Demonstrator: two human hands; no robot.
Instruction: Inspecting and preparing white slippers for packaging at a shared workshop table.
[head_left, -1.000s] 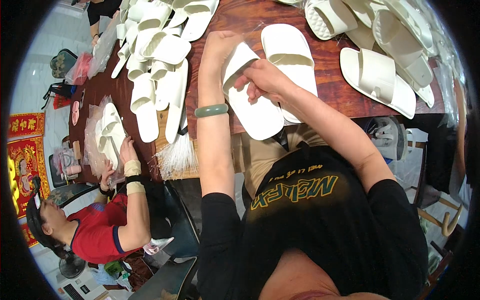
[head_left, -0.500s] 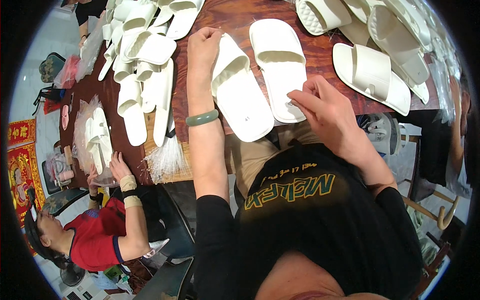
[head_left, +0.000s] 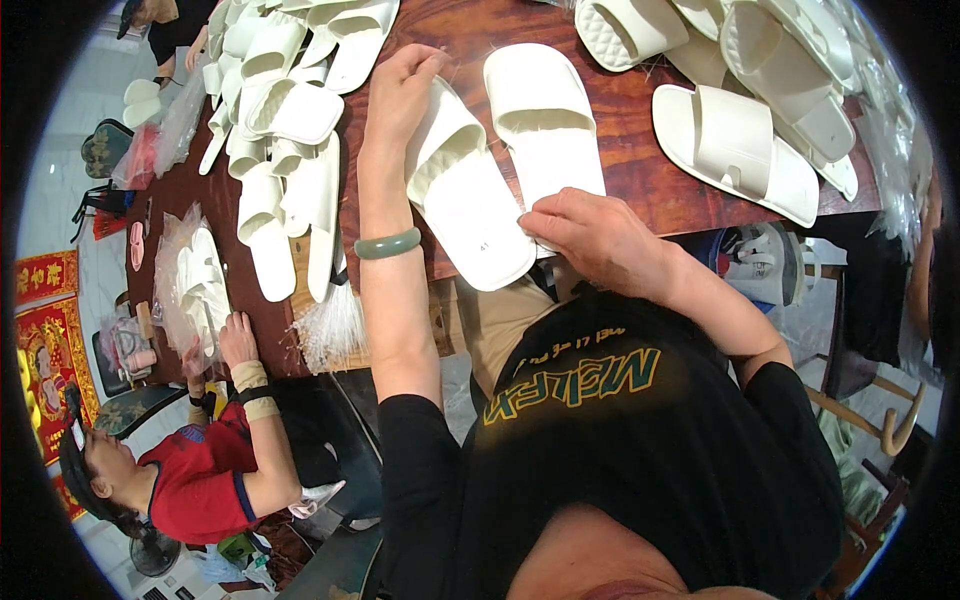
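Observation:
Two white slide slippers lie side by side in front of me with their toes pointing away. By the toe of the left slipper (head_left: 470, 200) is my left hand (head_left: 400, 100), closed, its fingers curled; what they pinch, if anything, is hidden. A green bangle (head_left: 388, 244) circles that wrist. My right hand (head_left: 600, 240) is closed around the heel of the right slipper (head_left: 545, 110), covering it. Its fingertips reach the gap between the pair, close to the left slipper's heel edge.
White slippers (head_left: 285, 110) pile up at the left, more (head_left: 735, 145) at the right, on a reddish wooden table (head_left: 450, 25). A bundle of clear thin fasteners (head_left: 335, 325) hangs at the table edge. At left, a co-worker in red (head_left: 200, 480) handles slippers (head_left: 205, 285) on clear plastic.
My right hand has moved left and down, from pinched fingers above the right slipper's heel to closing over that heel. My left hand stays by the left slipper's toe. The view has shifted slightly.

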